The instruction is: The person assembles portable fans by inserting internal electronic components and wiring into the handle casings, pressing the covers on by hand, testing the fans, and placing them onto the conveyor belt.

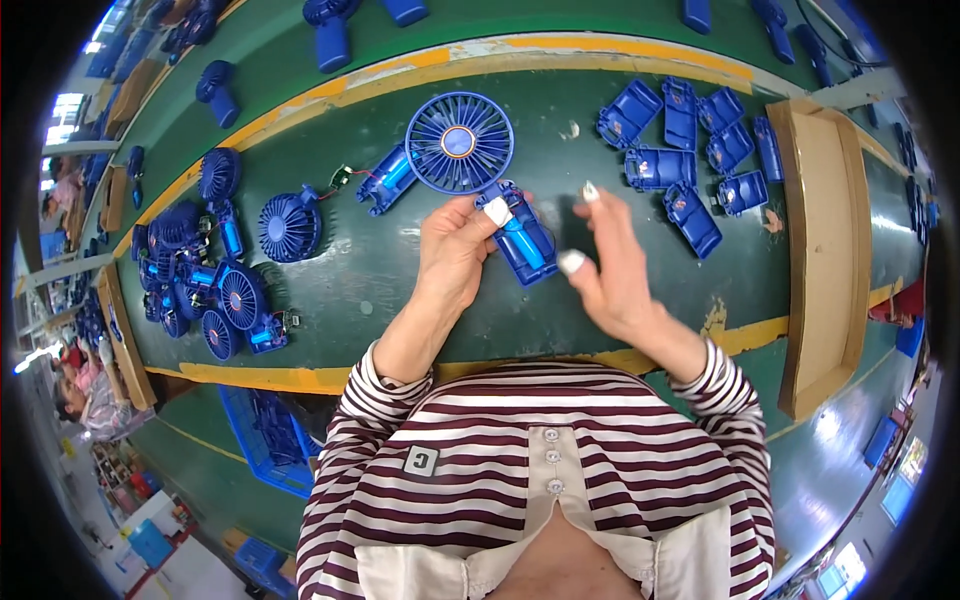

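My left hand (447, 255) is closed around the neck of a blue handheld fan (458, 142), its thumb in a white cover. The fan's round head points away from me. Its handle is uncovered, showing a light-blue battery (521, 243) and a thin wire inside. To the right of the handle my right hand (622, 270) hovers with thumb and forefinger spread, white covers on both tips, and nothing between them. Beside the fan head, on the left, lies another opened blue handle with a battery (390, 180), wired to a small circuit board (341, 178).
Several blue handle covers (660, 168) lie at the right, before a long cardboard tray (865, 240). Several unfinished fans (240, 295) are heaped at the left, with one fan (290, 226) nearer the middle. A green conveyor (480, 20) carries fans beyond the yellow edge. A blue crate (245, 425) stands below.
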Demonstrator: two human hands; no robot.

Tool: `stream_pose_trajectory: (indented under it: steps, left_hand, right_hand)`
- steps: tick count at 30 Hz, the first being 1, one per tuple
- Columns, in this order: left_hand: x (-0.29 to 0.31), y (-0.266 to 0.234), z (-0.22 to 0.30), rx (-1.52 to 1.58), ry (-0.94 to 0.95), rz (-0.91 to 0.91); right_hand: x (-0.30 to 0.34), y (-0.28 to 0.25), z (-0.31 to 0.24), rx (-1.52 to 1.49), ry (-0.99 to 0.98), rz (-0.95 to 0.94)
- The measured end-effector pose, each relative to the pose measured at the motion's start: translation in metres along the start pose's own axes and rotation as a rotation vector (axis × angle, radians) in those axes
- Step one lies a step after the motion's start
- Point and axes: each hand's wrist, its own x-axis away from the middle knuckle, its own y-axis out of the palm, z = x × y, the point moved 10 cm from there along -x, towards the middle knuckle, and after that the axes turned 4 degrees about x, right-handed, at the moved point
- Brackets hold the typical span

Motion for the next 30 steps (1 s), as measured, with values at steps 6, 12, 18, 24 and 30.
stream_pose_trajectory:
  steps: [6, 12, 18, 24, 30]
  left_hand:
    - [0.000, -0.006, 0.004, -0.045, 0.045, 0.041]
    - [0.004, -0.002, 0.000, -0.055, 0.021, 0.041]
    - [0.008, -0.002, -0.009, -0.186, -0.052, 0.042]
    - [0.008, 0.007, -0.022, -0.276, -0.124, -0.008]
    - [0.007, 0.008, -0.026, -0.242, -0.149, -0.031]
  right_hand:
    - [0.017, 0.035, -0.034, 0.074, -0.157, -0.082]
    - [0.017, 0.036, -0.038, 0.457, -0.239, -0.178]
    - [0.017, 0.023, -0.057, 0.779, -0.555, -0.271]
    - [0.046, 0.050, -0.060, 1.150, -0.978, -0.757]
    - [0.046, 0.051, -0.061, 0.957, -0.964, -0.707]
